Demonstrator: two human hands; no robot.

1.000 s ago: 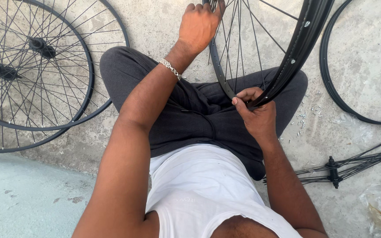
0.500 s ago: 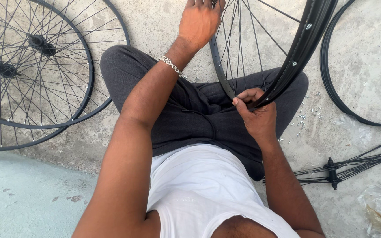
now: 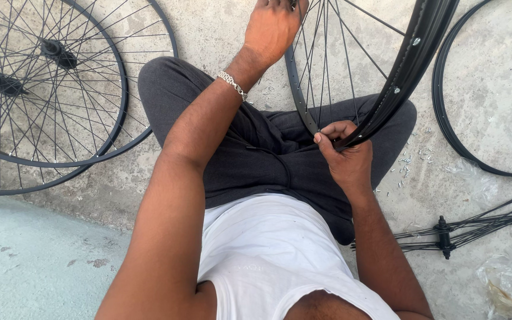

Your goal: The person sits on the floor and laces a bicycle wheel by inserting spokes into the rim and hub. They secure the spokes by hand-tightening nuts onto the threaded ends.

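Rough concrete floor is carrying us — we are sitting cross-legged, pinching the near edge of the black wheel rim with our right hand, fingers closed on it. Rim is rising far-right from that grip; left hand is reaching its spokes, grasp hidden. Finished wheels are lying left.

Black bicycle wheel rim with thin metal spokes, standing upright on edge over the seated person's lap, lower curve resting against dark grey trousers, spokes fanning upward, top of the wheel cut off by the frame
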